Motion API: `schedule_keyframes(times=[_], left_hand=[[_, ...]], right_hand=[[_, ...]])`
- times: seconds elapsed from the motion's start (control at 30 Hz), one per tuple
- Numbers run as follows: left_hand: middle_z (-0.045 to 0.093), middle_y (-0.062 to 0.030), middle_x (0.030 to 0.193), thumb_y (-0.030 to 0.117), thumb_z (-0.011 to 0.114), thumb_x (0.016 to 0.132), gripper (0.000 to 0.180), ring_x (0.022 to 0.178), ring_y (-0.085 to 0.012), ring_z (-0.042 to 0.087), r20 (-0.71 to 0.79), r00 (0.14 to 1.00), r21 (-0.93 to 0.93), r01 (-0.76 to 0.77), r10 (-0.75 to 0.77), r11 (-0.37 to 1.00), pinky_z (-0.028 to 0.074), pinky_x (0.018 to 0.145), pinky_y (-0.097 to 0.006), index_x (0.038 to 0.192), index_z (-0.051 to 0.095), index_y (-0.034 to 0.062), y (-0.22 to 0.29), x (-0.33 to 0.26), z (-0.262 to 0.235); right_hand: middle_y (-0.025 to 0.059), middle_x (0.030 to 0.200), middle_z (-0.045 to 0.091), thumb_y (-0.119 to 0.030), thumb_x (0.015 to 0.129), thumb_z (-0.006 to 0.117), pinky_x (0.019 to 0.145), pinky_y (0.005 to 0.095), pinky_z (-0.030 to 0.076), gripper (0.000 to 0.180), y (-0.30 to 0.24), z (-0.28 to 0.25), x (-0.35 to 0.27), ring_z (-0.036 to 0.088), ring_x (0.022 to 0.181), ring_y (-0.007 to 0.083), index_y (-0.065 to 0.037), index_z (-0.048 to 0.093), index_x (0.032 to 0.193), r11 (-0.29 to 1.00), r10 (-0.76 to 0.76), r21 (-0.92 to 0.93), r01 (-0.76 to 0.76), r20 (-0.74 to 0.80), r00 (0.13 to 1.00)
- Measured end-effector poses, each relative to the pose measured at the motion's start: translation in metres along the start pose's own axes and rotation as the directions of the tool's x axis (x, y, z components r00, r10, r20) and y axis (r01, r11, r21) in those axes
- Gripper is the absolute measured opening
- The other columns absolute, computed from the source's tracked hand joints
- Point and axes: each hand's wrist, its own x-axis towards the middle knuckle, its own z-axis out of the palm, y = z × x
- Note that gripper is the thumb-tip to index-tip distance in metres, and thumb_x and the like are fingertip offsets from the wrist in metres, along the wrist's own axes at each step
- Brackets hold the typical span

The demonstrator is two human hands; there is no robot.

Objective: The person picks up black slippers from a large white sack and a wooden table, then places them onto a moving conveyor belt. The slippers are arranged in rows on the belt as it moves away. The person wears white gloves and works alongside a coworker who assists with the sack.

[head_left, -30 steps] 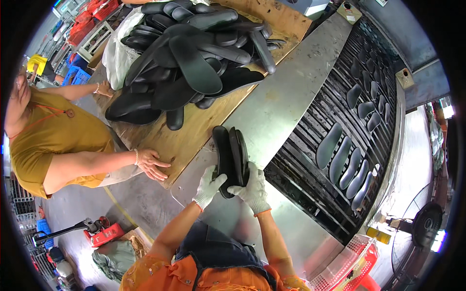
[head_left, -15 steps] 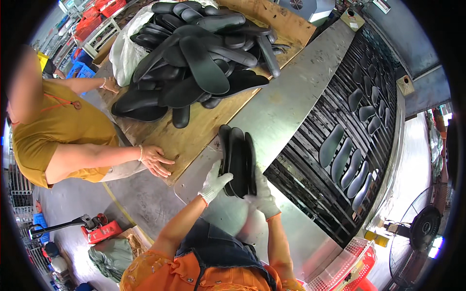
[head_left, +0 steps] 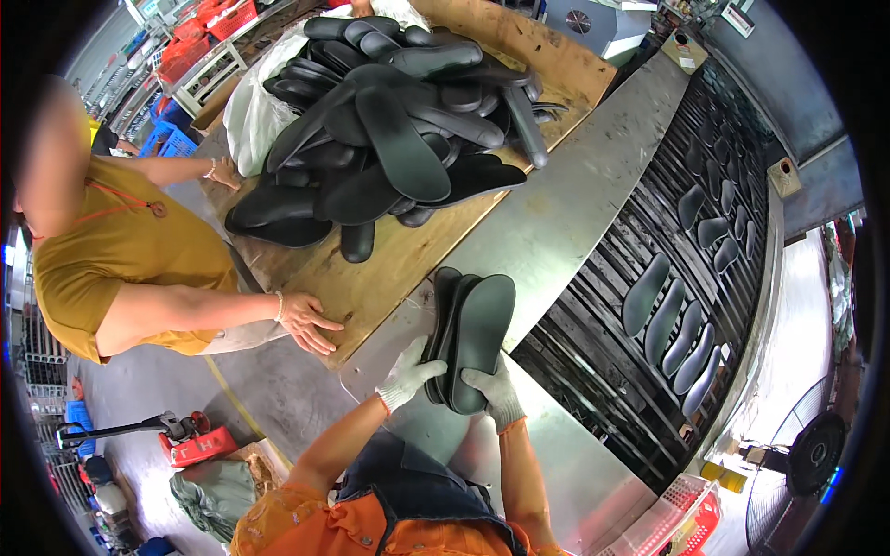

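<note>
A: How's the grip?
B: Closed on fanned black shoe insoles: the gloved left hand clasps their left side, the right hand the front one, thumb on its face.
A: Where are they?
B: Over the metal tabletop, near the insole pile.
A: Containers?
B: White plastic bag against that pile; red basket lower right, contents unclear.
</note>
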Motion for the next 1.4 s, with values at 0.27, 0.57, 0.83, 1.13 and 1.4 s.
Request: schedule_keyframes(times=[0.27, 0.57, 0.83, 1.13, 1.4], left_hand=[[0.071, -0.013, 0.116, 0.024, 0.074, 0.088, 0.049, 0.105, -0.0206, 0.067, -0.077, 0.945, 0.48, -0.244, 0.317, 0.843, 0.053, 0.093, -0.035, 0.129, 0.062, -0.0004, 0.091, 0.042, -0.022], [0.069, -0.0073, 0.084, 0.016, 0.079, 0.084, 0.049, 0.06, -0.0104, 0.059, -0.514, 0.772, 0.175, -0.333, 0.374, 0.927, 0.046, 0.052, -0.027, 0.124, 0.061, -0.0071, 0.252, 0.175, -0.042], [0.063, -0.0028, 0.07, 0.015, 0.078, 0.08, 0.015, 0.051, -0.0098, 0.052, -0.427, 0.837, 0.234, -0.264, 0.343, 0.936, 0.038, 0.046, -0.029, 0.082, 0.071, 0.0015, 0.257, 0.181, -0.067], [0.064, -0.0235, 0.125, 0.036, 0.07, 0.075, 0.054, 0.119, -0.036, 0.06, -0.24, 0.821, 0.89, -0.027, 0.517, 0.456, 0.045, 0.104, -0.044, 0.116, 0.071, 0.0006, 0.262, 0.145, -0.147], [0.065, -0.0091, 0.08, 0.02, 0.066, 0.083, 0.029, 0.078, -0.0144, 0.057, -0.151, 0.78, 0.66, -0.378, 0.608, 0.649, 0.047, 0.07, -0.033, 0.099, 0.065, -0.004, 0.208, 0.117, -0.12]], right_hand=[[0.0107, 0.113, 0.072, -0.002, 0.069, 0.085, 0.091, 0.0387, 0.058, 0.068, 0.008, -0.006, 0.019, 0.071, 0.098, 0.0248, 0.0, 0.058, 0.132, 0.984, 0.017, 0.177, -0.016, -0.004, 1.0], [0.007, 0.114, 0.071, -0.002, 0.066, 0.087, 0.093, 0.0392, 0.057, 0.075, 0.015, -0.01, 0.015, 0.069, 0.101, 0.0233, -0.004, 0.058, 0.134, 0.986, -0.016, 0.168, 0.012, 0.019, 1.0], [0.0056, 0.113, 0.071, -0.002, 0.065, 0.088, 0.09, 0.0387, 0.058, 0.072, 0.03, -0.022, 0.019, 0.07, 0.1, 0.0216, -0.005, 0.06, 0.13, 0.983, -0.022, 0.185, 0.023, -0.008, 1.0], [0.0071, 0.115, 0.072, -0.01, 0.064, 0.094, 0.091, 0.0389, 0.058, 0.073, 0.033, -0.034, 0.009, 0.07, 0.102, 0.022, -0.003, 0.061, 0.129, 0.968, 0.019, 0.251, -0.007, -0.045, 0.999], [0.0077, 0.119, 0.07, -0.01, 0.068, 0.091, 0.094, 0.0381, 0.056, 0.073, 0.043, -0.042, 0.005, 0.069, 0.104, 0.0228, -0.002, 0.058, 0.133, 0.94, -0.108, 0.31, 0.14, -0.118, 0.987]])
